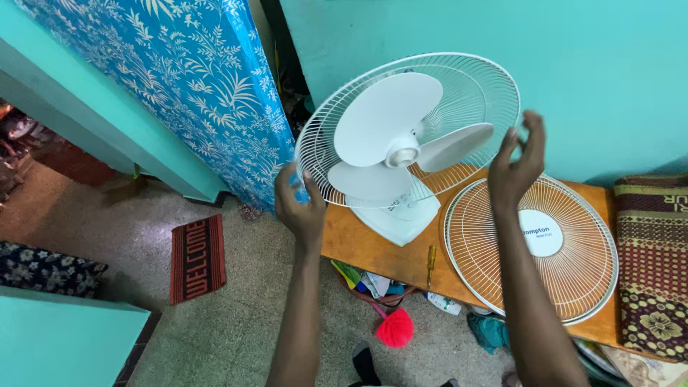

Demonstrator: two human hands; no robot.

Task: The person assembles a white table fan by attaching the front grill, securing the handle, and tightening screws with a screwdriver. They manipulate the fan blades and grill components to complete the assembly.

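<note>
Head view, looking down: a white table fan [401, 154] stands on a wooden table [358, 244] against a turquoise wall [595, 79]. Every place here is given relative to that fan.

Your left hand [299, 204] grips the lower left rim of the fan's rear wire guard [473, 89], fingers curled around the wire. Your right hand [517, 163] is at the right rim, fingers and thumb half open in a loose pinch; whether they touch the wire cannot be told. The three smooth, rounded plastic blades [383, 118] are bare, with no front cover over them.

The front guard [534, 247], a round cage of thin radiating wires with a white disc at its centre, lies flat on the table just right of the fan's base [398, 218]. A screwdriver [431, 264] with a yellow handle lies at the table's front edge, below the base.

To steady the fan well, I judge, keep both hands opposite each other on the rim, hold by the thicker outer ring and not the thin spokes, and keep fingers away from the blades.

Left of the fan hangs a blue curtain [193, 86] with a white leaf print. Below left, on the speckled stone floor [236, 322], lies a dark red doormat [197, 258]. Far right, a patterned woven cloth [652, 265] lies beside the table.
</note>
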